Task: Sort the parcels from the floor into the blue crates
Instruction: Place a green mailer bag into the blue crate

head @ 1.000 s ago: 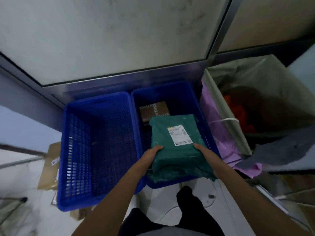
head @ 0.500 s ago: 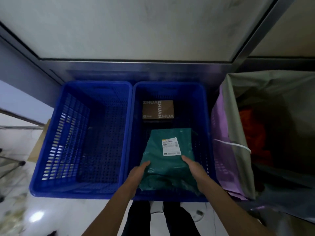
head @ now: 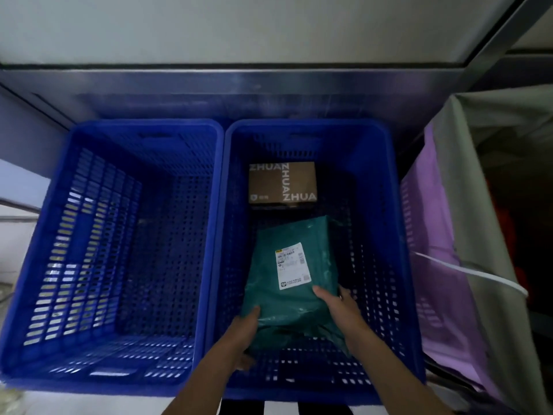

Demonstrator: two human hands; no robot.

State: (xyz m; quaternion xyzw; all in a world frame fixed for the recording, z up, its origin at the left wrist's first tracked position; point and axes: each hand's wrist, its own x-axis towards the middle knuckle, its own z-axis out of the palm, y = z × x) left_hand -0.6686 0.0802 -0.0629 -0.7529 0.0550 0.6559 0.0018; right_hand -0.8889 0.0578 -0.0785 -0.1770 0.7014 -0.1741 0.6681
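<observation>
Head view: left hand (head: 242, 333) and right hand (head: 341, 307) each grasp the near end of the green parcel (head: 269, 295), held low inside the right blue crate (head: 375, 235) at centre frame, just below the brown box (head: 282, 182) lying at its far end

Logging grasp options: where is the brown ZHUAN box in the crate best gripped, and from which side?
Probably from above, across its left and right faces: the brown box lies flat in the right crate with open floor on both those sides, while the green parcel crowds its near edge.
</observation>
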